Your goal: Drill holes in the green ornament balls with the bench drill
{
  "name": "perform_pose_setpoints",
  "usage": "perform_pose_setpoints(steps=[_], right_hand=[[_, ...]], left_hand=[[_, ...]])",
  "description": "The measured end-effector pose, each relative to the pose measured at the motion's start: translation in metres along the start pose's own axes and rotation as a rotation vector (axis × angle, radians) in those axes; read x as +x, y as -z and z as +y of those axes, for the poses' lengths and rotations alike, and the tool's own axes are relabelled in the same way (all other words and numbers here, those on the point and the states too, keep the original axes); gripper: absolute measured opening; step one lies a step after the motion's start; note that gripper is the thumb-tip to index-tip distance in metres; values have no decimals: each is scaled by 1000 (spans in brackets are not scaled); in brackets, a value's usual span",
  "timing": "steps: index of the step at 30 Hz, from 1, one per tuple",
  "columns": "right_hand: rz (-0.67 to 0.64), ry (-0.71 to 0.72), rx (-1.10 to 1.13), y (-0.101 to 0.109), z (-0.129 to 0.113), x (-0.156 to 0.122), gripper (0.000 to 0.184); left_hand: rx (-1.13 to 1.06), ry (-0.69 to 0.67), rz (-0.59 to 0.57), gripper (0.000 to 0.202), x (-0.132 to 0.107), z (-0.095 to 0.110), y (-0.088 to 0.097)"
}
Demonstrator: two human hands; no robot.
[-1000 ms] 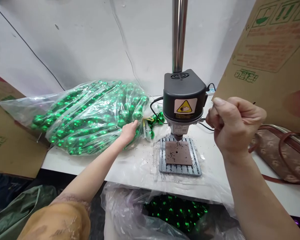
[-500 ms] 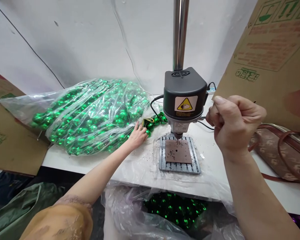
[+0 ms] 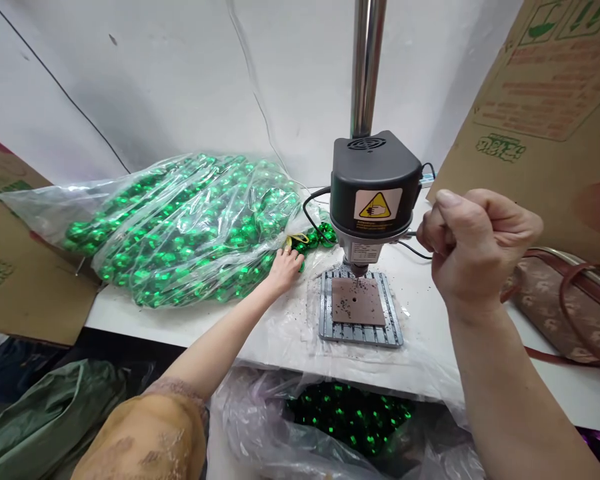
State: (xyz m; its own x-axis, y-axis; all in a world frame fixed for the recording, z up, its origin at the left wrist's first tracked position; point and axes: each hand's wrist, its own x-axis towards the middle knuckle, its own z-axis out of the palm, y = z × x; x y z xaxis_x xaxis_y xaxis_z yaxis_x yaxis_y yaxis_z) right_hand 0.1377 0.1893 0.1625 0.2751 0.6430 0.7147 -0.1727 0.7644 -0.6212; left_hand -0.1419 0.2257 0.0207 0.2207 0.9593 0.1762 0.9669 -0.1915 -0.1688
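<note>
My left hand [image 3: 285,269] reaches over shiny green mirrored balls [image 3: 325,235] that spill from the mouth of a clear plastic bag [image 3: 190,233]. Its fingers are apart and rest on the balls; the undersides of the fingertips are hidden. A black bench drill press [image 3: 375,187] stands to the right, its chuck [image 3: 359,269] above a brown square plate [image 3: 359,301] with a dark hole. The plate lies on the slotted metal base [image 3: 325,327], sprinkled with dark shavings. My right hand [image 3: 483,250] is closed in a fist around the drill press lever [image 3: 411,234].
Below the table edge, an open plastic bag [image 3: 250,420] holds more green balls [image 3: 350,413]. Cardboard boxes [image 3: 545,120] stand at both sides. A patterned handbag [image 3: 555,307] lies at the right. A steel column [image 3: 367,67] rises behind the drill, and cables run beside it.
My left hand has moved slightly right and up, farther onto the green balls, with its fingers more bent. My right fist stays on the lever. The view has shifted a little.
</note>
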Motion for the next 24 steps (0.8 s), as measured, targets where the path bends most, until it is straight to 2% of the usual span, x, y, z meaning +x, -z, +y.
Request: perform_pose_setpoints(steps=[2, 5, 9, 11, 15, 20, 24], right_hand=[[8, -5, 0, 0, 0, 0, 44], [18, 9, 18, -1, 0, -1, 44], [20, 11, 29, -1, 1, 0, 42], [18, 2, 34, -1, 1, 0, 42], [5, 20, 40, -1, 0, 0, 43], [10, 31, 37, -2, 1, -1, 43], [9, 31, 39, -1, 1, -1, 43]], left_hand=[[-234, -17, 105, 33, -3, 3, 2], [-864, 74, 212, 40, -18, 18, 5], [-1827, 336, 132, 46, -37, 50, 12], [-2071, 445, 67, 43, -40, 62, 16], [-2127, 576, -82, 39, -39, 72, 21], [-2249, 530, -74, 47, -39, 75, 22], [-2185, 511, -15, 51, -37, 81, 17]])
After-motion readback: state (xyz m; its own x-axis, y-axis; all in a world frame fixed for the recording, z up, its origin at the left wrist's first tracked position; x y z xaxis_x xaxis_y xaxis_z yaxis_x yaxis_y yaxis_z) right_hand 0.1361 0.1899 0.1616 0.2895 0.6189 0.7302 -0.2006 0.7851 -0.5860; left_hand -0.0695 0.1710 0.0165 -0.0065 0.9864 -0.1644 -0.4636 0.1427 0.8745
